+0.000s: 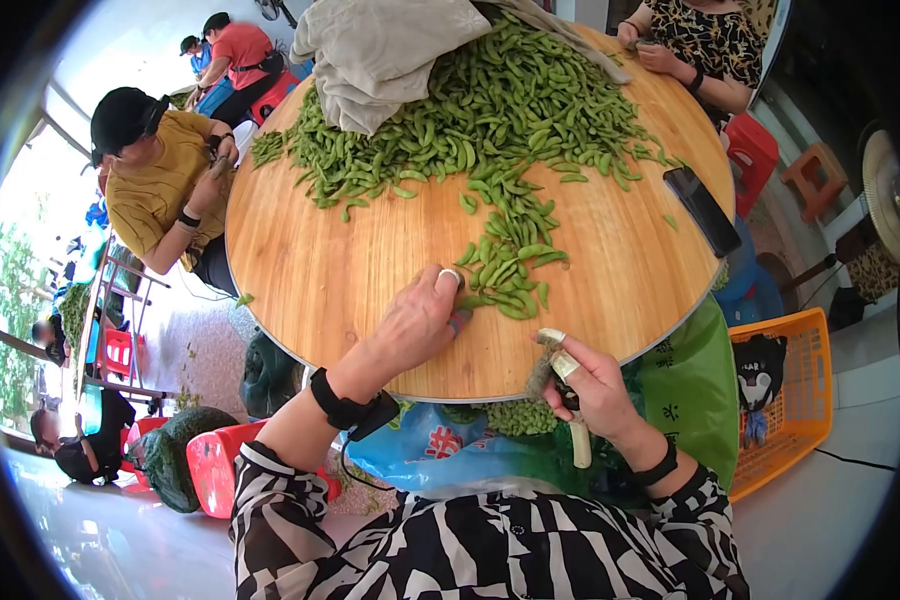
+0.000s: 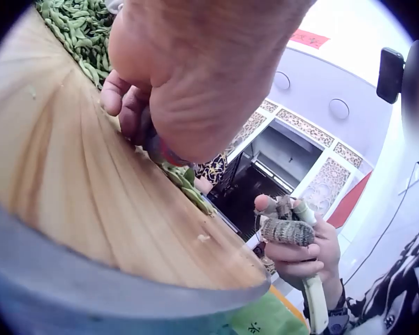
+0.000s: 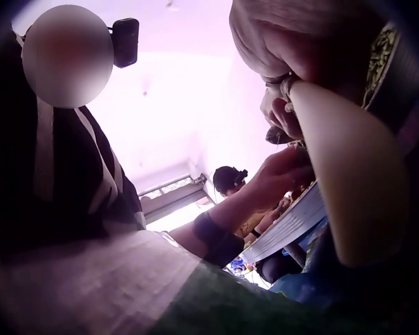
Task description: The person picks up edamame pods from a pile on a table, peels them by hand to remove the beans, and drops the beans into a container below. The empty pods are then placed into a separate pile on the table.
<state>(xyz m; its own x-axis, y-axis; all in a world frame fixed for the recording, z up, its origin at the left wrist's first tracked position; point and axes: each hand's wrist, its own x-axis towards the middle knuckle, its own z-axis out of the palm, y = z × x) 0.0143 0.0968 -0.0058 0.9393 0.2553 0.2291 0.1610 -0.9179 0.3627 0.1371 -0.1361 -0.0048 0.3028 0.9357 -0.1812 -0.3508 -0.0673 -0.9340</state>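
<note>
Seated person at a round wooden worktop (image 1: 350,260), head view, with both wrist views in support. The left hand (image 1: 420,320) rests knuckles-up on the wood, its taped fingers (image 1: 456,322) curled and bunched onto a pod (image 1: 473,301) at the near end of a trail of pods (image 1: 510,250); this trail runs away from the fingers to the main heap (image 1: 490,110), which suggests pods are raked down within reach a few at a time. The right hand (image 1: 595,385) hangs just off the worktop rim, to the right of and nearer than the left fingers, with its fingers wrapped round a pale-handled tool (image 1: 580,445), whose working end is hidden behind the bandaged thumb (image 1: 553,340); the wrappings probably guard skin against repeated cutting or pressing. The left wrist view confirms this grip (image 2: 300,251); the right wrist view shows little beyond the forearm. A grey cloth (image 1: 380,50) lies over the far side of the heap, perhaps as shade. A dark phone (image 1: 702,210) sits face-up well right of the fingers, apart from the pods. Below the rim, directly under the hands, open bags seem placed to catch what drops: a blue bag (image 1: 440,445) bears red characters and a green bag (image 1: 690,390) dark ones, both too creased and small to read. An orange basket (image 1: 800,400) stands further right
</note>
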